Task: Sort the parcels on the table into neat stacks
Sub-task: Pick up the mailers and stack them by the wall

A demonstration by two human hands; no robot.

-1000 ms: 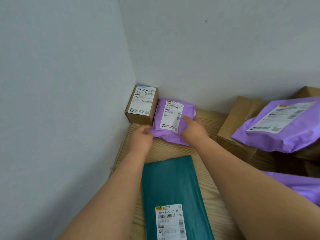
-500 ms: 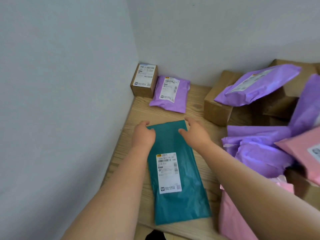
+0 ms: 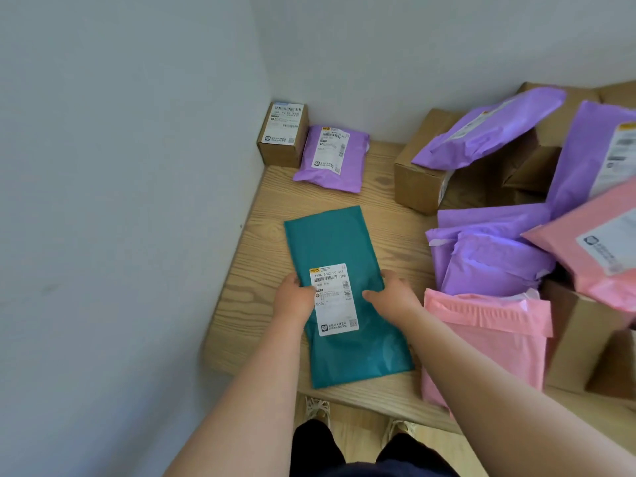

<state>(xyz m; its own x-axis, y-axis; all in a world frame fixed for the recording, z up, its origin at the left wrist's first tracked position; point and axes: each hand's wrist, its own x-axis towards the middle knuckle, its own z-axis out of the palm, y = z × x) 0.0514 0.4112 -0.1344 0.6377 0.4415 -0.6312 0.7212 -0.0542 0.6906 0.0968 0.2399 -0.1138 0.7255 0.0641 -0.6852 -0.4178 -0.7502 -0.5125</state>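
A long teal mailer [image 3: 330, 235] with a white label lies flat on the wooden table [image 3: 247, 270], near its front edge. My left hand [image 3: 296, 299] grips its left edge, thumb on the label. On the opposite edge my right hand [image 3: 392, 294] holds the mailer, thumb lying on top. In the far corner a small cardboard box [image 3: 280, 146] stands against the wall, and a small purple mailer [image 3: 330, 156] lies right beside it.
A loose heap fills the right side: a cardboard box [image 3: 416, 180], purple mailers [image 3: 488, 256], a pink mailer [image 3: 481, 342] hanging over the front edge, more boxes behind. Walls close off the left and back. My feet show below the table edge.
My hands left the small purple mailer in the corner, came to the far end of the teal mailer, then slid back to its middle. The teal mailer lies slightly more slanted.
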